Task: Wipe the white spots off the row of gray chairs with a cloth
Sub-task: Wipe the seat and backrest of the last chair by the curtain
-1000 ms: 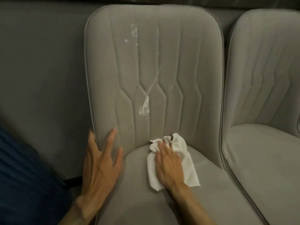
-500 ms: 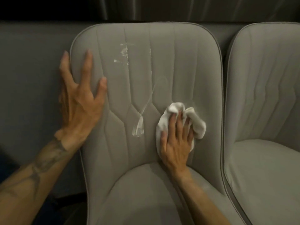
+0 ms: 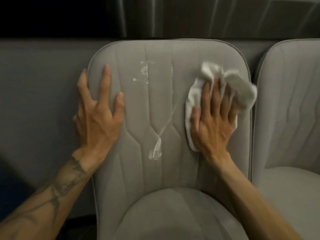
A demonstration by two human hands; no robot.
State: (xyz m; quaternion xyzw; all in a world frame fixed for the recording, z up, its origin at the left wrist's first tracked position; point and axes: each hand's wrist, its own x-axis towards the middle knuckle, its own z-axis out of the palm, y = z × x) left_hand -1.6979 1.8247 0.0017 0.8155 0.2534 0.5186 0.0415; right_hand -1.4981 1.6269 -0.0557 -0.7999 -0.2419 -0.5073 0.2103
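A gray padded chair (image 3: 166,179) fills the middle of the view. Its backrest carries white spots (image 3: 143,71) near the top and a white smear (image 3: 155,151) lower down, joined by a thin streak. My right hand (image 3: 211,122) presses a crumpled white cloth (image 3: 242,89) flat against the upper right of the backrest, to the right of the marks. My left hand (image 3: 97,116) lies spread on the backrest's left edge, fingers apart, holding nothing.
A second gray chair (image 3: 290,118) stands close on the right, its backrest almost touching the first. A gray wall (image 3: 34,101) runs behind and to the left, with a dark band and curtain folds (image 3: 225,16) above.
My right hand slid the cloth from the seat up the backrest to its upper right. My left hand rose from the seat's edge to the backrest's left side.
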